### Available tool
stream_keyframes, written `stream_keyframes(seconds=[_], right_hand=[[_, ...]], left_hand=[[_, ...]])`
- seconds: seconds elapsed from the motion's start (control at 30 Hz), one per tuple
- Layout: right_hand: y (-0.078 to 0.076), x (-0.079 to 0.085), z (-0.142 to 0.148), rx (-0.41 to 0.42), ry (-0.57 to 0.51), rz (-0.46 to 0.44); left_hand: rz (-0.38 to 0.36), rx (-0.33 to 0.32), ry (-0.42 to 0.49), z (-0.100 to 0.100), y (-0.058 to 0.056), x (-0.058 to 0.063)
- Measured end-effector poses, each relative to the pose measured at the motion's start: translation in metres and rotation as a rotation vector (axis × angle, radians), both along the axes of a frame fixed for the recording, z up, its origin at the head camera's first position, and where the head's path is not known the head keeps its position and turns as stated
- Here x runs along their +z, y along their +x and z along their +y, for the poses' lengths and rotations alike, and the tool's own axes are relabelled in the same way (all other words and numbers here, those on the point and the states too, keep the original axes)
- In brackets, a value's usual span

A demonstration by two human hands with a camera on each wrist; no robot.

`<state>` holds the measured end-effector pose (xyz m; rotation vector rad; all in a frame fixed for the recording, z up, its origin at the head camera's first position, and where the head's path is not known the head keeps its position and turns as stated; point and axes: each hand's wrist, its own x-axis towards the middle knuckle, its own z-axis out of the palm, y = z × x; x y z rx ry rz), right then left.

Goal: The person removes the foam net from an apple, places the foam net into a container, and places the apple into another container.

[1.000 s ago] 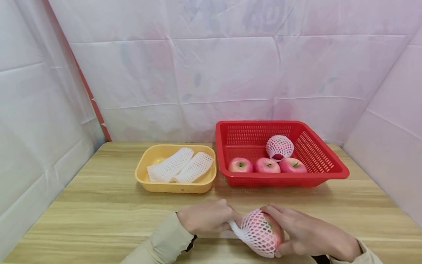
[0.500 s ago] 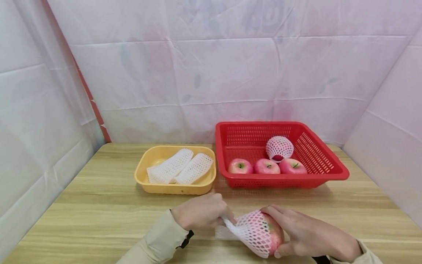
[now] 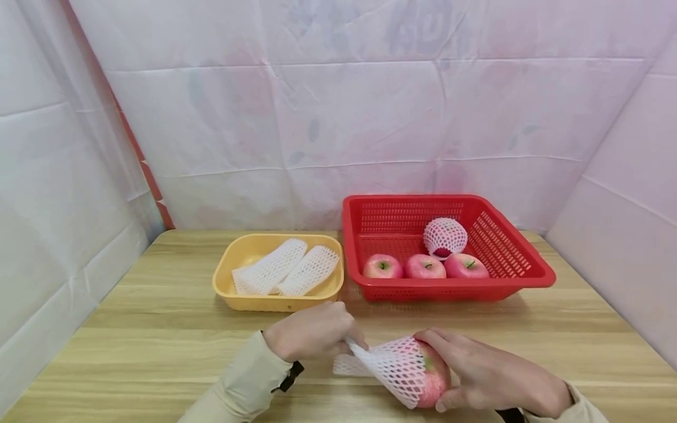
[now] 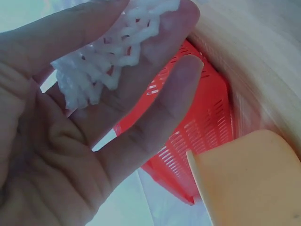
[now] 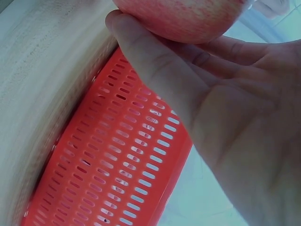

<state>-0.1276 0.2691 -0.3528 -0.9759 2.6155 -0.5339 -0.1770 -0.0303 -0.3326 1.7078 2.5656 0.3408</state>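
A white foam net sleeve [image 3: 394, 367] covers the left side of a red-pink apple [image 3: 436, 379] near the table's front. My left hand [image 3: 317, 332] pinches the sleeve's loose edge between thumb and fingers; in the left wrist view the netting [image 4: 106, 59] lies under the thumb. The sleeve stretches from that hand to the apple, and its other edge trails over the wood. My right hand [image 3: 489, 373] grips the apple's bare right side, thumb at the front and fingers over the top. In the right wrist view the apple [image 5: 188, 19] rests against the thumb and fingers.
Behind the hands stands a red slotted basket [image 3: 455, 289] with three bare apples [image 3: 425, 267] and one netted apple [image 3: 445, 236]. Left of it, a yellow tray [image 3: 264, 302] holds two flat foam net sleeves [image 3: 312, 270]. White cloth walls [image 3: 296, 117] border the wooden table [image 3: 158, 329].
My left hand has moved left and slightly away from me, drawing the sleeve's edge along. More of the apple's skin shows on its right. The right hand keeps its grip nearly in place.
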Motion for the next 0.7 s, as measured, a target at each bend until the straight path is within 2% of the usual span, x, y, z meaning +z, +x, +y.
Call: stream_keyframes(seconds=[0.27, 0.43, 0.7], right_hand=[[0.0, -0.001, -0.001, 0.007, 0.009, -0.002], [0.001, -0.001, -0.003, -0.002, 0.01, -0.022], [0.002, 0.0, -0.004, 0.001, 0.002, -0.029]], left_hand=[[-0.007, 0.006, 0.017, -0.005, -0.002, 0.004], [-0.017, 0.045, 0.005, -0.006, 0.0, 0.008], [0.039, 0.05, 0.013, -0.008, 0.002, 0.013]])
